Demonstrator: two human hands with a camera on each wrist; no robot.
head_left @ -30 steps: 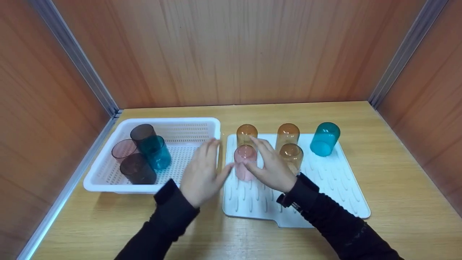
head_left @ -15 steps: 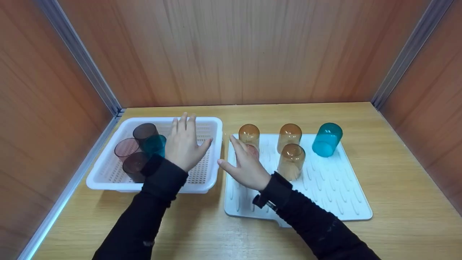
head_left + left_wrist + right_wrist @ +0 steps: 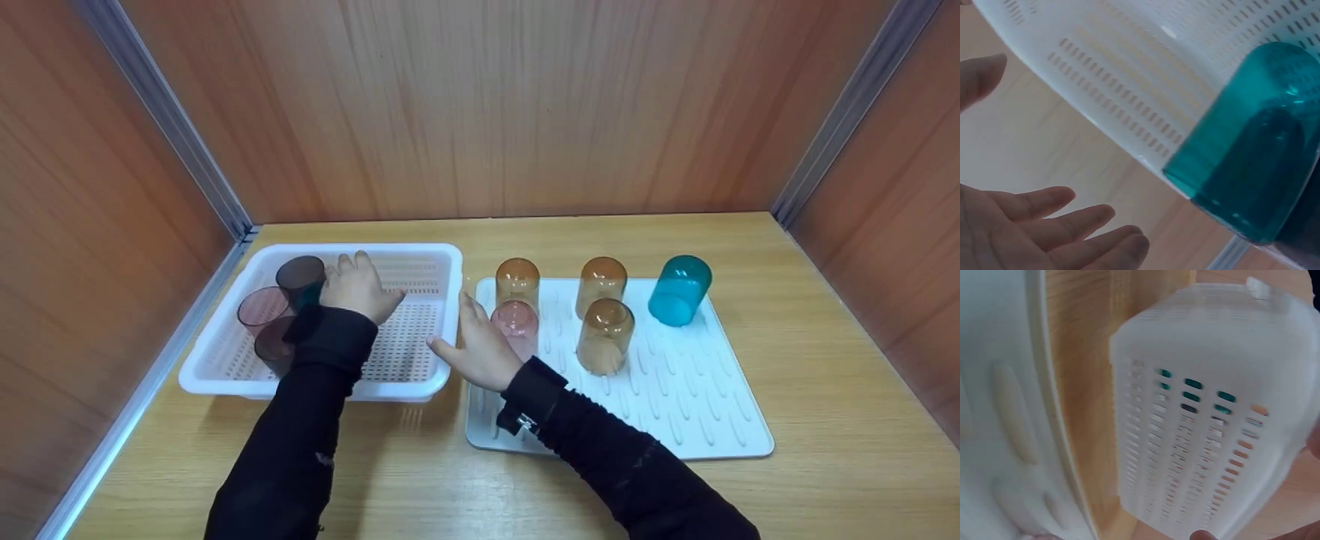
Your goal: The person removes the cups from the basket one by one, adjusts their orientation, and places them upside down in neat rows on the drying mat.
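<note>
My left hand (image 3: 358,286) is over the white perforated basket (image 3: 450,300), fingers spread and holding nothing. Close by it is a teal glass (image 3: 1252,140), mostly hidden behind the hand in the head view. Around that glass stand two dark brown glasses, one at the back (image 3: 300,271) and one in front (image 3: 273,341), and a pink glass (image 3: 262,306). My right hand (image 3: 481,349) hovers between the basket's right side and the drying mat (image 3: 697,405), its fingers straight and thumb apart. Just behind it, an upside-down pink glass (image 3: 517,324) stands on the mat.
Three amber glasses stand upside down on the mat: back left (image 3: 517,279), back middle (image 3: 602,285) and middle (image 3: 606,337). A teal glass (image 3: 680,291) is at the mat's back right. Wooden panels (image 3: 487,112) enclose the table at the back and sides.
My left hand has moved left from beside the mat into the basket, reaching the teal glass. The right hand has drawn left, away from the pink glass, which stays on the mat.
</note>
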